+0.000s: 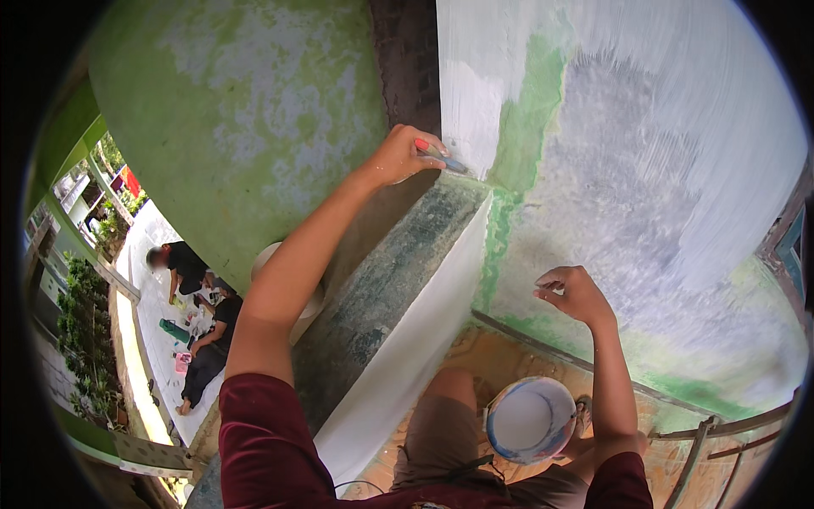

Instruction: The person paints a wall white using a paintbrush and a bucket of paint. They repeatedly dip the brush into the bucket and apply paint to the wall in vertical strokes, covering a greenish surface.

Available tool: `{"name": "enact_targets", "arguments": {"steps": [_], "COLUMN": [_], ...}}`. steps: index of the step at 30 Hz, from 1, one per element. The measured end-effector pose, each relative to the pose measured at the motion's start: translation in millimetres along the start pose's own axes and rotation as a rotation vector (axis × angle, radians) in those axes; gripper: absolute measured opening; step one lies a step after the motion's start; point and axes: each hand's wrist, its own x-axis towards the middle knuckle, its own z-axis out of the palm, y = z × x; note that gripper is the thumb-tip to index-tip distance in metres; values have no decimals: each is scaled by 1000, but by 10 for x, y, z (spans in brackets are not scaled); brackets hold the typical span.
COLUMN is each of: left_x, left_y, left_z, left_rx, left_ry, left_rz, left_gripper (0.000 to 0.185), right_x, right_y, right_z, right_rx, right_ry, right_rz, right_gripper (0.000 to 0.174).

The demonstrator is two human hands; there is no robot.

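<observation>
My left hand (407, 156) is shut on a paintbrush (431, 149) with a red-tipped handle. Its bristles touch the wall corner, where fresh white paint (470, 121) meets the dark top of a low wall (400, 267). Beside that white patch runs a strip of bare green paint (528, 121). My right hand (575, 296) hangs before the patchy grey-white wall (604, 191), fingers curled and slightly apart, holding nothing. Below it, near my legs, stands a paint-smeared bucket (558, 399) with white liquid paint (521, 423) inside.
The low wall's near side (407, 362) is white. A green, peeling wall (254, 114) rises at left, with a white container (311, 305) partly behind my arm. Two people (216, 324) sit on a pale tiled floor beyond. A metal-looking frame (693, 445) stands at lower right.
</observation>
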Motion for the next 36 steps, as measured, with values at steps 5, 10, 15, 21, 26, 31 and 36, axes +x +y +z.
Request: {"name": "enact_targets", "arguments": {"steps": [5,10,15,21,26,31,36], "left_x": [51,277,365,44,-76,-14,306], "left_y": [-75,93,671,237,106,-102,157], "left_z": [44,-211,-790,-131,139,135,-218], "left_rx": [76,-91,-111,-134,13,-15,-123], "left_ry": [-92,386,537,224,95,124,496], "left_rz": [6,302,444,144,-55,66,283], "left_gripper": [26,25,25,21,25,25,22], "right_x": [-54,-72,-142,-165,-186,-241,-230], "right_y": [123,197,312,280,278,301,373], "right_z": [36,28,85,246,174,116,161], "right_rx": [9,-25,15,89,35,20,26], "right_ry": [9,28,14,-15,0,23,21], "right_rz": [45,0,49,77,80,73,72], "right_gripper": [23,21,21,21,23,24,24]}}
